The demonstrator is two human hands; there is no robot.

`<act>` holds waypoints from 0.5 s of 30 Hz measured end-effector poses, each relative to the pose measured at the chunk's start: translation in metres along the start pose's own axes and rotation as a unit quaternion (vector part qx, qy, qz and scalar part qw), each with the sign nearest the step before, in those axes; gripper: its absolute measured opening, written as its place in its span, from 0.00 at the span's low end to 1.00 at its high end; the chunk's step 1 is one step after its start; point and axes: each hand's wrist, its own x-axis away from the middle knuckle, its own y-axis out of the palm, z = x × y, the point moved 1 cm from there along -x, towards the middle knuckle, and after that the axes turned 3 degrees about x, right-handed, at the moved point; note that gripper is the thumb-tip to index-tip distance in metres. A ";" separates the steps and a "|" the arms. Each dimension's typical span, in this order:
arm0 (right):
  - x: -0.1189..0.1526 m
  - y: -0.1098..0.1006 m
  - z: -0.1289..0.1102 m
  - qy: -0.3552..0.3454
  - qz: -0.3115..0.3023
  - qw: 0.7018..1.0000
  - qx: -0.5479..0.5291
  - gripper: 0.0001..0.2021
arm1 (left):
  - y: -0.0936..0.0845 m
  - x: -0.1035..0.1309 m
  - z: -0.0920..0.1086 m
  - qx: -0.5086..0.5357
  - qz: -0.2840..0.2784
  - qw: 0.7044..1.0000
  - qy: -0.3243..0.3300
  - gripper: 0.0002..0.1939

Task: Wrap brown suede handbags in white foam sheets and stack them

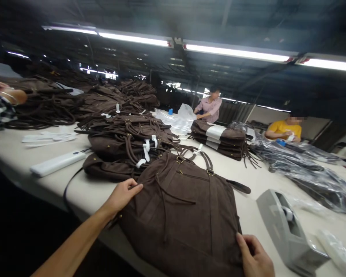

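Note:
A dark brown bag (190, 200) with two handles, brass rings, a zip and a hanging drawstring lies at the table's near edge. My left hand (122, 196) pinches the bag's left side near its top. At the lower right, my right hand (255, 254) grips the bag's right edge between thumb and fingers. A white tag (199, 148) is looped round the bag's handles. Just behind and to the left, more brown bags (112, 144) with white tags are piled up.
White strips (50, 136) and a long white device (59, 162) lie left. A grey dispenser (291, 231) stands right, near plastic-wrapped bags (305, 169). Stacked bags (219, 136) sit behind. Two people are across the table; another person's arm (2, 100) shows far left.

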 end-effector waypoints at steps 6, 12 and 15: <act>0.015 -0.007 -0.004 0.040 0.097 0.994 0.008 0.25 | -0.005 -0.010 -0.023 0.242 -0.050 0.969 -0.028 0.21; 0.025 0.000 -0.031 -0.017 0.187 0.981 0.055 0.21 | 0.001 -0.014 -0.034 0.337 -0.098 0.936 -0.012 0.23; 0.020 0.004 -0.042 -0.029 0.193 0.975 0.103 0.21 | -0.008 -0.006 -0.032 0.340 -0.105 0.934 0.002 0.25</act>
